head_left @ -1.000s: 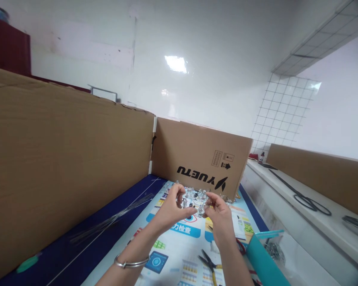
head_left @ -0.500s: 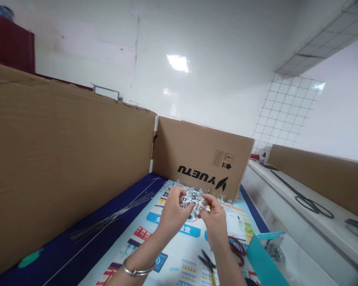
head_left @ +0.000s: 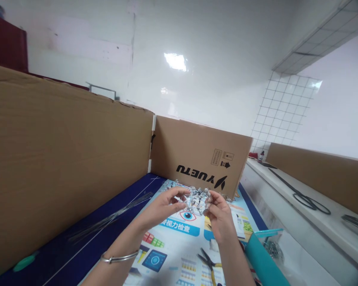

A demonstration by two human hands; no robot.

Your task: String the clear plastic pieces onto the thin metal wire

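Note:
A piece of clear, glittering beads on silvery wire [head_left: 199, 200] is held up in front of me between both hands. My left hand [head_left: 166, 203] pinches its left side between thumb and fingers. On the opposite edge, my right hand [head_left: 220, 216] grips it with thumb and fingertips. Its exact shape is too fine to make out. Pliers with yellow handles [head_left: 209, 263] lie with jaws apart on the printed sheet [head_left: 167, 254], below my right hand. More clear beaded pieces lie behind the held one, partly hidden by it.
A tall cardboard panel [head_left: 62, 159] walls the left side, and a printed cardboard panel [head_left: 197, 147] closes the back. Thin wire lengths [head_left: 113, 214] lie on the blue surface. A teal box [head_left: 264, 258] stands at right, near a coil of wire [head_left: 274, 251].
My left hand has shifted left and turned flatter, its forearm swinging outward. The beaded piece is turned and shows more openly between my hands. My right hand has moved slightly right.

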